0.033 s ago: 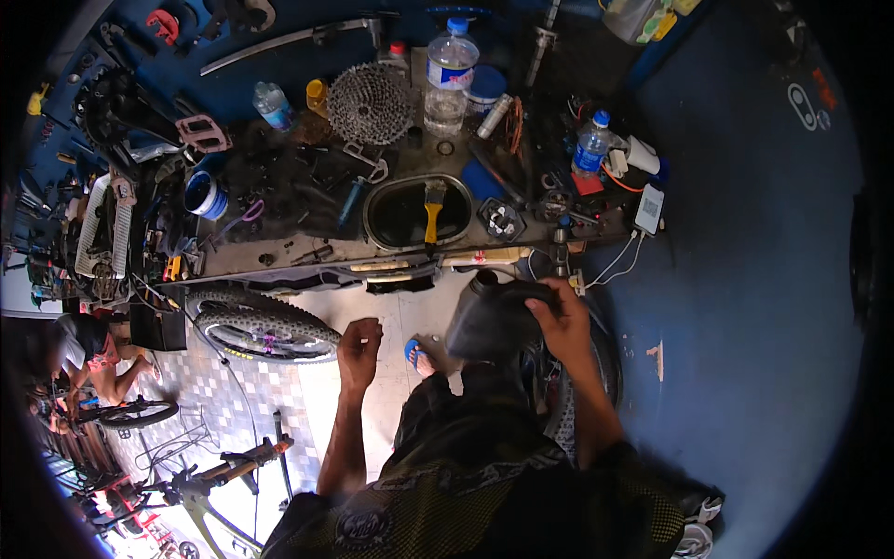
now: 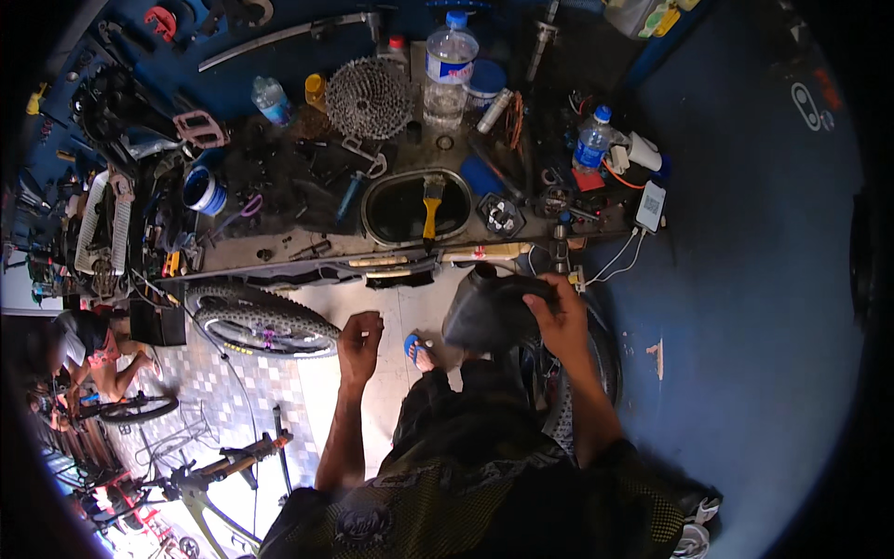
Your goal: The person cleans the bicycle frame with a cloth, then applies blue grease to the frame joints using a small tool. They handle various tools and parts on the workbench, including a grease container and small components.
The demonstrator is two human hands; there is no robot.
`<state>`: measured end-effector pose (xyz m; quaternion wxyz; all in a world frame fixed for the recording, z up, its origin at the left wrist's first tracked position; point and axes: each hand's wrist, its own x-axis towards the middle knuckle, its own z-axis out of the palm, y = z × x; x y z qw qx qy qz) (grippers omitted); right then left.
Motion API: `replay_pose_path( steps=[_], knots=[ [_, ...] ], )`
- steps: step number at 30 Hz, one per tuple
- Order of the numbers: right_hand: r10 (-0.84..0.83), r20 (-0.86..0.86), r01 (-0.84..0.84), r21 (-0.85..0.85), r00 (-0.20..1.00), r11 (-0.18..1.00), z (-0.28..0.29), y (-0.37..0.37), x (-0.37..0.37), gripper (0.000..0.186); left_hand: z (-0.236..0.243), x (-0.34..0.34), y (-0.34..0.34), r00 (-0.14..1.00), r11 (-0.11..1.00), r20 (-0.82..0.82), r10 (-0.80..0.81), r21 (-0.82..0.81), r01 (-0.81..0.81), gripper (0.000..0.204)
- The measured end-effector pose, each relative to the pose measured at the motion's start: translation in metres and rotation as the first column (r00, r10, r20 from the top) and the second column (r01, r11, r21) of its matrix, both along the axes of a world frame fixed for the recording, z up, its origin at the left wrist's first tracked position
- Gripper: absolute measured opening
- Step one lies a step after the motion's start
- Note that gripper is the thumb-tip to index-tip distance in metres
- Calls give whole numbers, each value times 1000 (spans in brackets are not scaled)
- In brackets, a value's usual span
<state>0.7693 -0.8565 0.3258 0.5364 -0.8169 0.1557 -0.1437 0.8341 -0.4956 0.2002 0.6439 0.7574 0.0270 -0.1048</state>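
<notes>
My right hand (image 2: 562, 321) grips a dark plastic jug (image 2: 489, 319) by its handle, in front of the workbench. The jug's open neck points up toward the bench edge. To its left, my left hand (image 2: 360, 340) is raised with fingers curled and pinched together. Whatever is between those fingers, if anything, is too small to make out. On the bench just beyond the hands sits an oval metal basin (image 2: 365, 207) with dark liquid. A yellow-handled paintbrush (image 2: 430, 222) lies across it. Beside the basin stands a small dark tray (image 2: 485, 215) with metal parts.
A large bottle (image 2: 451, 79), a bicycle cassette (image 2: 369, 98), a blue-and-white tub (image 2: 205, 193) and scattered tools crowd the bench. A bicycle wheel (image 2: 265, 321) lies below its edge. A white device (image 2: 650, 207) trails cables at right. Another person (image 2: 88, 340) crouches by a bike at far left.
</notes>
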Motion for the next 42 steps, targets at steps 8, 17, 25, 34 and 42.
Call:
replay_pose_path(
  steps=[8, 17, 25, 34, 42],
  knots=[
    [206, -30, -207, -261, 978, 943, -20, -22, 20, 38, 24, 15, -44, 1000, 999, 13, -16, 45, 16, 19],
    [602, -53, -583, -330, 797, 743, -58, -14, 39, 35, 56, -65, -83, 989, 996, -121, 87, 31, -84, 44],
    [943, -121, -920, -288, 309, 265, -65, 76, 48, 35, 60, -158, -67, 919, 913, -50, 392, 147, -382, 52],
    [927, -372, -891, -434, 46, -130, -56, 217, 29, 45, 42, -214, 29, 862, 810, 136, 488, 298, -505, 48],
    [838, -545, -841, -465, 27, -276, -124, 385, 7, 51, 21, -298, 155, 597, 576, 7, 802, 260, -775, 53]
  ],
)
